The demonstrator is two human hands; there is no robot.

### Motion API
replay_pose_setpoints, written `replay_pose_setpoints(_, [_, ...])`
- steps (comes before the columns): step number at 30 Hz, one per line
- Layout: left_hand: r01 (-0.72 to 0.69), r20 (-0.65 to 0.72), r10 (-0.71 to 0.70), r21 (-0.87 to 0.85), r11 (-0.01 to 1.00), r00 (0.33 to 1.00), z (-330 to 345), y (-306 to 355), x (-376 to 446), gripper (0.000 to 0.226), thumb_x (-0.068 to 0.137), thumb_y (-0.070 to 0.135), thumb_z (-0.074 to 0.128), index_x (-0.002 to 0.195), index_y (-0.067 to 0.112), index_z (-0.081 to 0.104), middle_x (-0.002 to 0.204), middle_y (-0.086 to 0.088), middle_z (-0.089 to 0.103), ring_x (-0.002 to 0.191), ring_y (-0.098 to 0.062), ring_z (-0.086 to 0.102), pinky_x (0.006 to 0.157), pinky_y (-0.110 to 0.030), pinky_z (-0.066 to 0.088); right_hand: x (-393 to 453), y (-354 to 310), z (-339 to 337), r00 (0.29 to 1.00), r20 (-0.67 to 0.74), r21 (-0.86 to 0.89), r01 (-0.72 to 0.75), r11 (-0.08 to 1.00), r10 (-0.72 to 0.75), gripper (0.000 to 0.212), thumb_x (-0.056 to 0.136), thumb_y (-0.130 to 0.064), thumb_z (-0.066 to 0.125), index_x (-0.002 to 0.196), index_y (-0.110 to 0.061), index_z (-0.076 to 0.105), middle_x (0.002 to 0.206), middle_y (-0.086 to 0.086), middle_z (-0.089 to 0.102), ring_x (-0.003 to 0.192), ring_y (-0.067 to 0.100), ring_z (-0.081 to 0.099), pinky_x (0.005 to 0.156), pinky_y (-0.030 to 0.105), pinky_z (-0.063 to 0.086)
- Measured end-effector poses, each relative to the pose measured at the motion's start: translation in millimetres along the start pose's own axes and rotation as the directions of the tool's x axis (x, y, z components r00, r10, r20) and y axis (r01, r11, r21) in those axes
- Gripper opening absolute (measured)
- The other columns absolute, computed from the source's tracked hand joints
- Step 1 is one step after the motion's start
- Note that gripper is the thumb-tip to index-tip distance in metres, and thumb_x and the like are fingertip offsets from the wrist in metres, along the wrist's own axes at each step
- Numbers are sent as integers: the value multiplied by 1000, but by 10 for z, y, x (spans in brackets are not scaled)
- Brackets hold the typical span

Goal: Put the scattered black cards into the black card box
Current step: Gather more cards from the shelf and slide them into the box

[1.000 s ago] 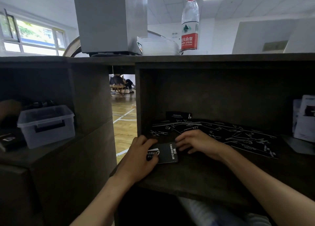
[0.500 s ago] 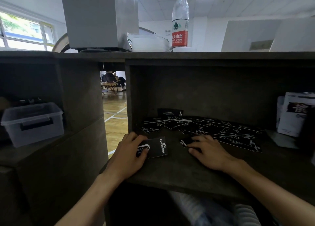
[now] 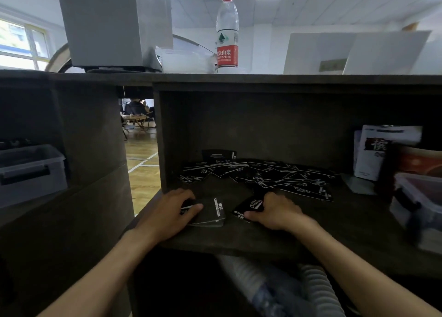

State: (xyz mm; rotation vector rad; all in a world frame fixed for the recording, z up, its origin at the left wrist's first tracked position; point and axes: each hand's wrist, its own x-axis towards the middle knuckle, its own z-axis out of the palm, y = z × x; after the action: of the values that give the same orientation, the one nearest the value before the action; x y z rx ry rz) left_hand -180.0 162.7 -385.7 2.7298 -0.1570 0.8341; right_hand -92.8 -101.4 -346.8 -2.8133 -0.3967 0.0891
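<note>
Left hand grips the black card box; right hand pinches a card, lettering seemingly "Camping".

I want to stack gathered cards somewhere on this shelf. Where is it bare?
Bare shelf along the front edge, before both hands, and right of the right hand. Crowded behind: scattered cards span the back.

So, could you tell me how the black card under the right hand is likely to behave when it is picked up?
The card looks thin and flat, so probably light and slightly bendy. Lying flush on the shelf, it may be hard to lift without sliding it to the edge. The right hand holds it.
</note>
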Motion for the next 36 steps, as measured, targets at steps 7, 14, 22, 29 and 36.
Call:
replay_pose_setpoints(7, [-51,-54,48,-53,997,997,146,317,168,17,88,44,62,95,35,49,98,18,50,94,-2,47,82,-28,44,61,415,-301,991,127,126,32,991,-48,29,81,-45,75,95,-24,62,97,-3,64,90,13,59,73,25,49])
replay_pose_setpoints(14, [-102,-81,102,5,995,991,263,288,112,25,85,54,45,107,41,45,99,26,40,97,0,42,80,-33,46,55,236,-200,988,132,96,63,993,-75,58,77,-42,80,123,-14,59,119,4,65,108,22,61,97,36,50])
replay_pose_setpoints(22, [-123,-109,125,28,992,986,277,278,125,22,87,42,57,107,40,47,103,26,41,103,4,34,88,-31,38,-19,128,-311,977,195,-51,95,994,-83,63,77,-51,78,125,-17,56,118,1,61,106,21,59,94,34,51])
replay_pose_setpoints(29, [-83,-102,86,40,996,991,284,272,125,23,89,37,58,109,41,47,107,24,42,110,4,36,101,-39,38,45,153,-368,979,183,144,61,988,-87,29,83,-24,77,102,-19,56,95,0,58,83,16,56,60,27,49])
replay_pose_setpoints(36, [-81,-55,82,36,996,995,319,261,134,24,92,42,52,115,44,46,152,35,15,141,14,-2,115,-48,8,44,-217,-64,969,-41,656,210,725,-243,26,97,-7,49,95,-26,66,101,2,67,81,17,65,61,28,56])
